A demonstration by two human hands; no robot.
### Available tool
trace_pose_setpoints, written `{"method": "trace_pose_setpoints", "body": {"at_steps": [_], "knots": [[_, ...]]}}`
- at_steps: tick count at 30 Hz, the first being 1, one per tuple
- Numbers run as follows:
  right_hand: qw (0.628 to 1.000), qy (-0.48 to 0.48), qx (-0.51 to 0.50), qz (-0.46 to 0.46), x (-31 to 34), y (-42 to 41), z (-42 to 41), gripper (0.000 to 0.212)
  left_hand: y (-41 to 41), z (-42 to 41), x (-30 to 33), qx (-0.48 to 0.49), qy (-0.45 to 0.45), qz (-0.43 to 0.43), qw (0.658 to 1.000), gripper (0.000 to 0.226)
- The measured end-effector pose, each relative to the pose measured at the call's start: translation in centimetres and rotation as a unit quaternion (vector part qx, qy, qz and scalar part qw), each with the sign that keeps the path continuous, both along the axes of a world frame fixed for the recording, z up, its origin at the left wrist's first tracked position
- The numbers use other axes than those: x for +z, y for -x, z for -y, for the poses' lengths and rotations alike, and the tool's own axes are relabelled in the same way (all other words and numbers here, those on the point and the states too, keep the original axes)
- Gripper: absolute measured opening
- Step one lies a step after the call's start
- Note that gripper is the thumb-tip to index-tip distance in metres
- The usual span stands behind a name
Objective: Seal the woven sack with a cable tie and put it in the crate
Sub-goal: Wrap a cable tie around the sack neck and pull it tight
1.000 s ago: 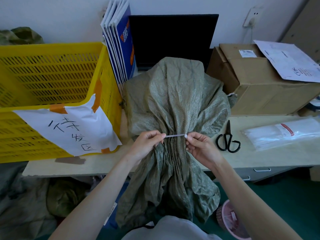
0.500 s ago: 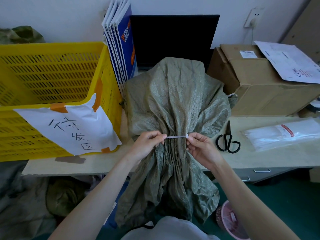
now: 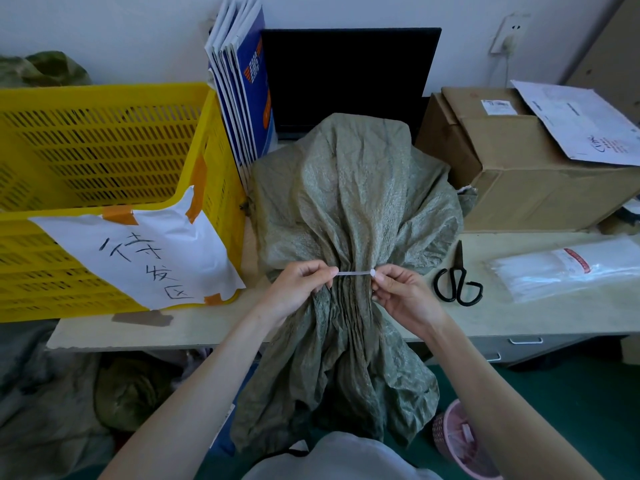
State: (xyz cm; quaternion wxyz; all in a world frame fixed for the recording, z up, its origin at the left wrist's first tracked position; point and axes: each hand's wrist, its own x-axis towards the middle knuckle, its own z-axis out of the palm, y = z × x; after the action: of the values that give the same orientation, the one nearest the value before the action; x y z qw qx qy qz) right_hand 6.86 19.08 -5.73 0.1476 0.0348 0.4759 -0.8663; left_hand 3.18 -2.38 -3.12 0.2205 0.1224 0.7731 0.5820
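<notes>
The sack (image 3: pixel 349 209) lies on the worktop (image 3: pixel 519 317), its gathered neck hanging over the near edge. A tie (image 3: pixel 353 273) crosses the neck; the left hand (image 3: pixel 298 289) pinches its tail and the right hand (image 3: pixel 403 292) pinches its head. The crate (image 3: pixel 104 161) stands just left of the sack, scissors (image 3: pixel 457 278) to its right.

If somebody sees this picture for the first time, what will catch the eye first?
First the green woven sack in the middle of the table, its neck gathered. Both hands pinch a white cable tie across that neck: left hand, right hand. Next, the yellow crate at the left.
</notes>
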Motion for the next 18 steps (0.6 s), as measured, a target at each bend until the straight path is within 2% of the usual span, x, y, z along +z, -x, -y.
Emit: {"method": "trace_pose_setpoints", "body": {"at_steps": [3, 8, 11, 14, 18], "knots": [[1.000, -0.015, 0.004, 0.001, 0.2, 0.1, 0.2, 0.029, 0.0, -0.2, 0.3, -0.013, 0.005, -0.005, 1.000, 0.034], [0.997, -0.074, 0.004, -0.006, 0.9, 0.3, 0.8, 0.002, 0.1, -0.8, 0.7, -0.036, 0.019, -0.016, 0.999, 0.031], [0.995, -0.102, -0.009, -0.001, 1.0, 0.5, 0.9, 0.001, 0.1, -1.1, 0.9, -0.031, 0.031, -0.022, 0.999, 0.031], [0.986, -0.165, -0.029, -0.008, 1.0, 0.4, 0.6, 0.013, 0.2, -1.2, 0.9, -0.016, 0.032, -0.024, 0.999, 0.031], [0.970, -0.235, -0.047, -0.037, 1.9, 0.0, -0.2, 0.007, 0.2, -1.2, 0.6, 0.008, 0.041, -0.038, 0.998, 0.031]]}}
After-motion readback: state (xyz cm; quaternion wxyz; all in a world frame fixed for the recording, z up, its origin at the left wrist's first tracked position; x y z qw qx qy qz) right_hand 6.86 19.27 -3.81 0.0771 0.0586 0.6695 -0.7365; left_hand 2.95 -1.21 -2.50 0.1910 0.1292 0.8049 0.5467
